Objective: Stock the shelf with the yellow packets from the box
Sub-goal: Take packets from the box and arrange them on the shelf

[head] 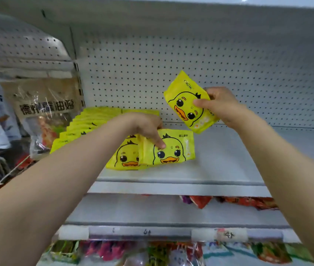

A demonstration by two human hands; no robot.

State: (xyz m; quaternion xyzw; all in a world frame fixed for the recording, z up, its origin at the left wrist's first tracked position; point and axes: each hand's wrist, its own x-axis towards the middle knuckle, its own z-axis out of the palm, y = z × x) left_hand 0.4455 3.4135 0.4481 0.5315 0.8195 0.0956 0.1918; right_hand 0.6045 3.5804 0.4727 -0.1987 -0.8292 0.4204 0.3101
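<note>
My right hand (219,104) pinches a yellow duck packet (187,104) and holds it tilted in the air above the white shelf (229,156). My left hand (148,127) grips the top edge of another yellow duck packet (171,150) standing at the front of a row on the shelf, thumb on its face. Beside it on the left stands one more duck packet (125,156). Further left, a row of several yellow packets (83,125) runs back toward the pegboard. The box is out of view.
A perforated white back panel (229,70) closes the shelf behind. On the left hang brown and clear snack bags (45,112). Red snack packets (248,202) lie on the shelf below, and colourful bags (152,252) fill the lowest level. The shelf's right half is bare.
</note>
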